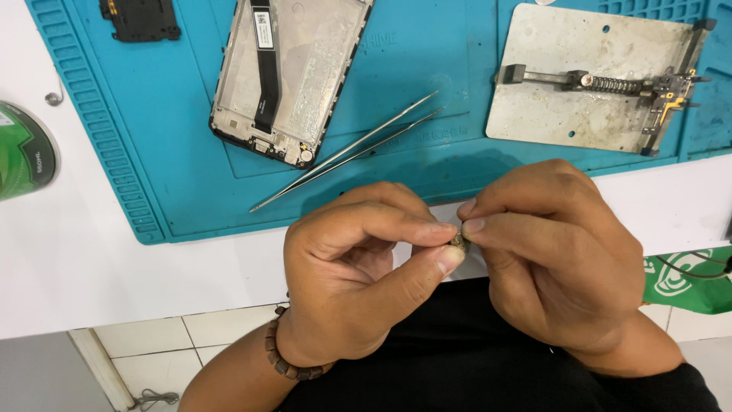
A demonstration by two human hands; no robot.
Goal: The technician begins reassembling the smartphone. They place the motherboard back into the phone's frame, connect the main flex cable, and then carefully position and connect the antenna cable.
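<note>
Pinching a tiny part between both hands

Your left hand [358, 267] & right hand [553, 259] meet at the fingertips over your lap, just below the white table edge [91, 267]; both are curled nearly shut, thumb & forefinger of each pressed onto one small dark component [459, 242]; too small to tell what it is. Beaded bracelet [290, 362] sits on your left wrist. Up on the blue work mat [175, 152]: opened phone frame [286, 76] w/ a black flex strip running down it; metal tweezers [351, 152] lying diagonally just beside it, near your hands but untouched; metal holder plate [587, 76] w/ a spring clamp at right; small black cover piece [139, 19] at top left. Green roll [23, 152] lies off the mat, far left.
</note>
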